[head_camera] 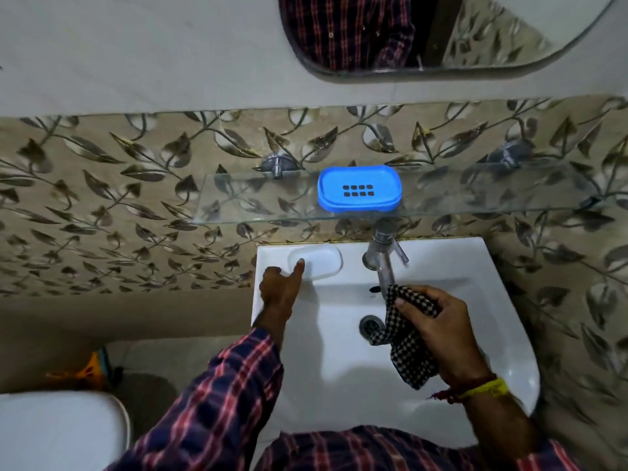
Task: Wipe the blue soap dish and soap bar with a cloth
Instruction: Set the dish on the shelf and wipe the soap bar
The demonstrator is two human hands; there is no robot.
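The blue soap dish [359,193] sits on the glass shelf [258,202] above the basin, and only its dark drain holes show inside. A white soap bar [319,261] lies in the recess at the basin's back left corner. My left hand [278,290] reaches to it, and one outstretched digit touches the bar's left end while the other fingers look bent. My right hand [438,329] grips a black-and-white checked cloth [407,348] over the bowl, just below the tap spout.
A metal tap [384,256] stands at the back of the white basin [503,317], with the drain [370,325] under it. A mirror [441,32] hangs above the shelf. A toilet lid [57,433] is at the lower left, with an orange object [86,370] on the floor.
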